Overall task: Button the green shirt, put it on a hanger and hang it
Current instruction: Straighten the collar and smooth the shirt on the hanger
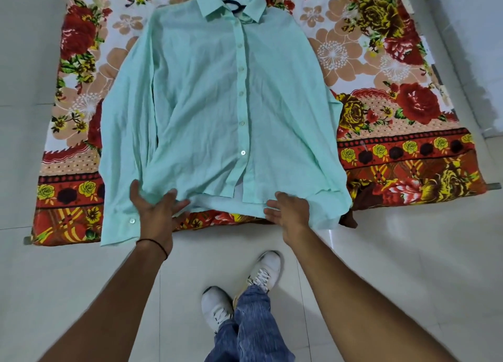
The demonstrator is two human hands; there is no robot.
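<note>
Your thin, wrinkly green shirt lies flat on a flowery sheet, with round shiny buttons down its front and a dark hanger hook poking out at the collar. Your left hand and right hand rest spread on its bottom edge, above your white shoes.

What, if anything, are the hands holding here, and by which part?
Nothing looks gripped. The left hand and right hand rest with straight fingers on the bottom hem of the green shirt, one on each side of its front opening.
</note>
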